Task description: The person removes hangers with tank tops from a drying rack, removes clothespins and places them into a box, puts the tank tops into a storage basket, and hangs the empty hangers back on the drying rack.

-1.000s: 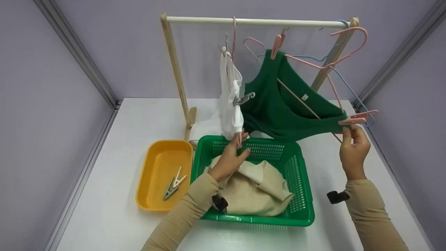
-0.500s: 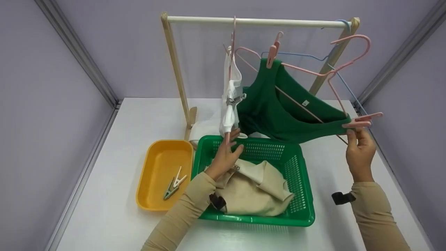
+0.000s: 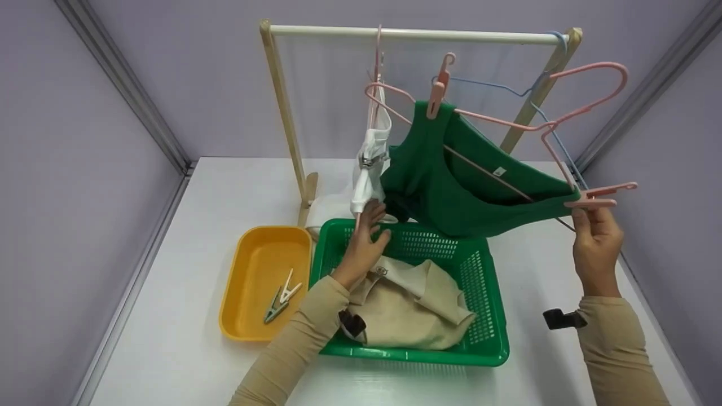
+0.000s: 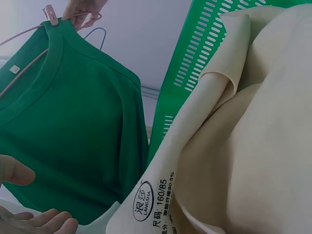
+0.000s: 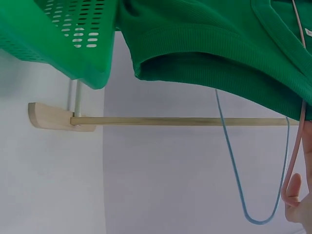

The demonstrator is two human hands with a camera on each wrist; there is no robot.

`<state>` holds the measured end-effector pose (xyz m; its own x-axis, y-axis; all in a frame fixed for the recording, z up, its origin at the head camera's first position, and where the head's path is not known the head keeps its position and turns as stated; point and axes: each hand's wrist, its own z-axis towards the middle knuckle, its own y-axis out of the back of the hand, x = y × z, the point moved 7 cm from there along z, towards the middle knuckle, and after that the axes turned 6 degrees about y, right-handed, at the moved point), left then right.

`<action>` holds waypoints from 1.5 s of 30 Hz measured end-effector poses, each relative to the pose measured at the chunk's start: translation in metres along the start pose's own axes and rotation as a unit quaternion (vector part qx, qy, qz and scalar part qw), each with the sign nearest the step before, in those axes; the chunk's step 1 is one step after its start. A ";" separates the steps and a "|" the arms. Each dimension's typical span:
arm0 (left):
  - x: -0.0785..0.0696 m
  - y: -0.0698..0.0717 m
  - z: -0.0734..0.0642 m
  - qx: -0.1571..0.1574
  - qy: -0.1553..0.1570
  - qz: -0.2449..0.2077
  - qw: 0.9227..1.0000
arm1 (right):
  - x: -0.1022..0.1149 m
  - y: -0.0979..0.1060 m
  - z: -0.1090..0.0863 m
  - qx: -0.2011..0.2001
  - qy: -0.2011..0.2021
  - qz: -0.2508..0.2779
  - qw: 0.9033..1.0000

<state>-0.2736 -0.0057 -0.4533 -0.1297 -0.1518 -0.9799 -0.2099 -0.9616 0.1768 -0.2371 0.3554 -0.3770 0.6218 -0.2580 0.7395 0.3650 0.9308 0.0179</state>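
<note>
My right hand [image 3: 599, 242] pinches at the end of a pink hanger [image 3: 592, 107], just below a pink clothespin [image 3: 592, 202]. A green top [image 3: 468, 208] hangs from this hanger, and another pink clothespin [image 3: 436, 101] clips its far strap. The hanger's hook points right, off the rack's bar. My left hand [image 3: 361, 251] touches the low end of a white garment [image 3: 369, 180] with its fingers extended and thumb apart. That garment hangs from the bar with a metal clip on it. In the right wrist view, the right hand [image 5: 304, 190] is partly cut off.
Below stands a green basket [image 3: 497, 310] with beige cloth [image 3: 412, 321] inside. To its left, a yellow tray [image 3: 254, 265] holds a white clothespin [image 3: 290, 293] and a grey-green one [image 3: 274, 310]. A blue hanger [image 3: 479, 83] hangs at the rack bar's [image 3: 423, 34] right end.
My right hand has moved right and slightly down, carrying the pink hanger and green top with it. My left hand has shifted slightly left and up, along with the white garment's lower end.
</note>
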 end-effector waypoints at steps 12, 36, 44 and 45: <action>0.000 -0.005 0.020 -0.008 -0.029 0.036 0.999 | 0.014 -0.006 0.002 -0.007 0.010 0.142 0.990; 0.001 -0.027 0.059 0.086 -0.087 0.317 0.940 | 0.008 -0.017 -0.006 -0.006 -0.017 0.128 0.992; 0.010 -0.053 0.054 0.106 -0.051 0.526 0.842 | 0.006 -0.023 -0.009 -0.009 -0.022 0.140 0.990; 0.012 -0.054 0.055 0.100 -0.048 0.541 0.834 | 0.005 -0.023 -0.010 -0.012 -0.024 0.138 0.990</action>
<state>-0.3173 0.0572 -0.4696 -0.4233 -0.8773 -0.2264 -0.0765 -0.2144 0.9738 -0.2355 0.3303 -0.3805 0.6669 0.0189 0.7449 0.2021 0.9576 -0.2052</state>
